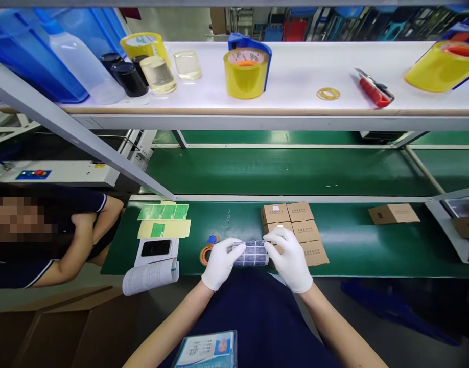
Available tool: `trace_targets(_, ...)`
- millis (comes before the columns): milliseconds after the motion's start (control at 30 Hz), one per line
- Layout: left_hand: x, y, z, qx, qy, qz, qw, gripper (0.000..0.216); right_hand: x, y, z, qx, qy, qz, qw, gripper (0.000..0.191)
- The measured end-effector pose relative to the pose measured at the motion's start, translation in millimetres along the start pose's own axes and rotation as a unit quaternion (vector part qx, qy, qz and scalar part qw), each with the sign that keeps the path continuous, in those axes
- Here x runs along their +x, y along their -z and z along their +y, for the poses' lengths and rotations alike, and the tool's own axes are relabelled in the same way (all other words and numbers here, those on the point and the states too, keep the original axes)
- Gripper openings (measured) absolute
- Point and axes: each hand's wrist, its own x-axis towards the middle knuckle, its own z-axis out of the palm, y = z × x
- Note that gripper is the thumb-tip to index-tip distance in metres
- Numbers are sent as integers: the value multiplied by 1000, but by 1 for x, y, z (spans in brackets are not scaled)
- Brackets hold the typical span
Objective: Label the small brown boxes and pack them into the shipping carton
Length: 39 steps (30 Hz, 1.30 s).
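A sheet of dark blue printed labels point(251, 253) is stretched between my two white-gloved hands, close to the bench's front edge. My left hand point(220, 265) pinches its left end between thumb and fingers. At the right end, the fingertips of my right hand point(291, 259) are closed on the sheet's edge. Several small brown cartons point(305, 231) stand grouped just behind and beside my right hand, which partly covers some of them. A roll of orange tape point(204, 254) lies left of my left hand and is partly hidden by it.
On the green bench point(345, 245) lie green label sheets point(163, 211), a phone point(156, 248), a curled paper booklet point(152, 276) and a single carton point(395, 214). The shelf point(296, 76) above holds tape rolls point(245, 76) and a red utility knife point(374, 91). A co-worker's arm point(79, 240) is at left.
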Motion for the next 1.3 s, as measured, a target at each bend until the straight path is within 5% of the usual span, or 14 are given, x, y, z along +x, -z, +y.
trace_targets(267,-4,2,-6,-59,32,-3,998,35,-14,-3,-11,-75,99,43,991,23)
trace_targets(500,-4,-3,-4,-68,29,-32,997,33,-11,-18,-24,-4,-5,34,999,49)
trace_targets(733,-3,-2,-2,-13,11,-38,999,34,-18,-20,-29,-35,91,32,995,64)
trace_targets(1000,-6,-9,0,25,-18,-67,997,33,-22,-38,-27,54,-26,40,997,60)
trace_targets(1300,-2,-18,-16,-165,74,-127,975,38,-25,-38,-23,60,82,27,994,67)
